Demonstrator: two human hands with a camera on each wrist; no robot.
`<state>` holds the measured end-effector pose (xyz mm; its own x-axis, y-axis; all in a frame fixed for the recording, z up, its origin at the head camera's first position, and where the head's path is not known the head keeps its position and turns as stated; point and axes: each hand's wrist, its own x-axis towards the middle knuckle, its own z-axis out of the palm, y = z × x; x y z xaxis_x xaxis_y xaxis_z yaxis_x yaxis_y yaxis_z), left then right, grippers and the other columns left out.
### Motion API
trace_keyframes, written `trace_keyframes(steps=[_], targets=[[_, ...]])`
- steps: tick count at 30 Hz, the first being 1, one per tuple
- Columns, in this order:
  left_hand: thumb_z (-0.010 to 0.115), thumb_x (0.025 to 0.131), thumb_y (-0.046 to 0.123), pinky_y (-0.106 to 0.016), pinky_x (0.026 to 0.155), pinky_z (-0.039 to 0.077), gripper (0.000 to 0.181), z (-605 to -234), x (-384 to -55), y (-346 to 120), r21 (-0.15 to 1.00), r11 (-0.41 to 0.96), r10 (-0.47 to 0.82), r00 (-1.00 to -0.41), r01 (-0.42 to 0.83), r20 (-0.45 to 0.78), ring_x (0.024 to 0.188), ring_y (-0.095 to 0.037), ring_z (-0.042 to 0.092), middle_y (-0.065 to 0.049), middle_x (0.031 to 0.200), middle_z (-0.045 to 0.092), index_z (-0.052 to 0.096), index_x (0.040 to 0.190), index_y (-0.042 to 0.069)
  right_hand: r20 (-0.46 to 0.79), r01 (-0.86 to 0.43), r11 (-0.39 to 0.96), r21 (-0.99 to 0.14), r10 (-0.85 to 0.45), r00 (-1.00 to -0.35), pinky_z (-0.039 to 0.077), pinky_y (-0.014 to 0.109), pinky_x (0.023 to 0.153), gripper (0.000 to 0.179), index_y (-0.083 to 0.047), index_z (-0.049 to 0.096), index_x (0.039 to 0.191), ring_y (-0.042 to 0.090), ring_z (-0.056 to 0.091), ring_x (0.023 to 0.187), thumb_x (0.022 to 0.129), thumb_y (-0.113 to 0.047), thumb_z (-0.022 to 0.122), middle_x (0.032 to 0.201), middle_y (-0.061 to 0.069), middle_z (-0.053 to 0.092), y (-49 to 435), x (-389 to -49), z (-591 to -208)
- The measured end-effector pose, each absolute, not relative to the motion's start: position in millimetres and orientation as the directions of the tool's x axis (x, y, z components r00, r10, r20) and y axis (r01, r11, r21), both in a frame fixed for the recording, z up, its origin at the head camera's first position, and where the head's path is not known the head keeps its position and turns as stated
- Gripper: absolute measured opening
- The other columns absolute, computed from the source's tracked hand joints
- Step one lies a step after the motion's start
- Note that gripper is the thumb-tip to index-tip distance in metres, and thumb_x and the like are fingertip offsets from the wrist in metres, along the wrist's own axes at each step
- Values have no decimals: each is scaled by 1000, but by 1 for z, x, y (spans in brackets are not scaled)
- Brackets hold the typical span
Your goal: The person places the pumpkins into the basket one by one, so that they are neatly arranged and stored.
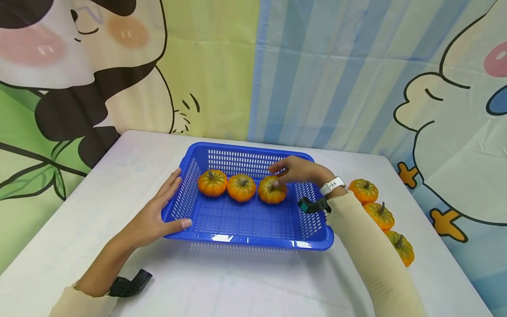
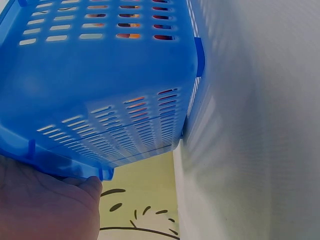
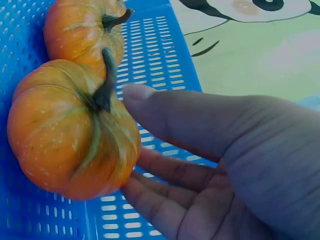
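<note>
A blue perforated plastic basket (image 1: 245, 240) sits on the table with three small orange pumpkins in a row inside. My left hand (image 1: 154, 215) holds its left rim, thumb over the front left corner and fingers along the outer side. In the left wrist view that hand (image 2: 55, 205) is at the rim flange. My right hand (image 1: 299, 171) reaches over the right side to the rightmost pumpkin (image 1: 272, 190). In the right wrist view the thumb (image 3: 140, 95) is beside the pumpkin's stem, the other fingers loosely at its side. The middle pumpkin (image 1: 241, 188) and left pumpkin (image 1: 212, 182) stand close together.
Three more pumpkins lie in a slanting line right of the basket: a far one (image 1: 363, 191), a middle one (image 1: 379, 215) and a near one (image 1: 401, 247), partly behind my right sleeve. A cartoon-printed curtain (image 1: 222, 66) hangs behind the white table (image 1: 222, 286).
</note>
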<state>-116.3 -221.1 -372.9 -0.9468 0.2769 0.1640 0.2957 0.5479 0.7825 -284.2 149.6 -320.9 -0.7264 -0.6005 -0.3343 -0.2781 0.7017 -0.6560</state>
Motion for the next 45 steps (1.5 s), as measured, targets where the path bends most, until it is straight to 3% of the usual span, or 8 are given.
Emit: trace_keyframes(steps=[5, 18, 26, 45], targets=[[74, 81, 33, -73, 104, 17, 101, -373, -116, -221, 783, 547, 278, -947, 294, 162, 147, -33, 1, 6, 163, -2, 12, 157, 12, -294, -262, 658, -706, -608, -738, 44, 42, 102, 47, -4, 55, 137, 25, 54, 122, 93, -14, 67, 135, 12, 57, 152, -285, -322], [75, 81, 33, -74, 103, 17, 101, -373, -117, -220, 783, 546, 278, -946, 298, 166, 147, -34, 1, 5, 163, -2, 12, 157, 12, -221, -301, 661, -687, -585, -780, 44, 45, 102, 40, -6, 59, 134, 25, 56, 119, 98, -21, 59, 131, 9, 60, 158, -280, -320], [75, 81, 32, -73, 105, 15, 101, -372, -117, -221, 787, 532, 290, -940, 313, 178, 147, -32, 1, 5, 163, -2, 12, 157, 11, -112, -413, 639, -649, -617, -779, 44, 46, 101, 43, -1, 58, 134, 27, 56, 120, 99, -27, 57, 133, 14, 58, 167, -257, -295], [75, 81, 29, -72, 105, 15, 100, -374, -117, -222, 790, 527, 284, -941, 312, 182, 148, -31, 1, 6, 163, -2, 12, 157, 12, -7, -365, 573, -734, -544, -839, 43, 47, 102, 43, -7, 57, 136, 27, 56, 121, 102, -31, 53, 132, 10, 59, 207, -230, -290]])
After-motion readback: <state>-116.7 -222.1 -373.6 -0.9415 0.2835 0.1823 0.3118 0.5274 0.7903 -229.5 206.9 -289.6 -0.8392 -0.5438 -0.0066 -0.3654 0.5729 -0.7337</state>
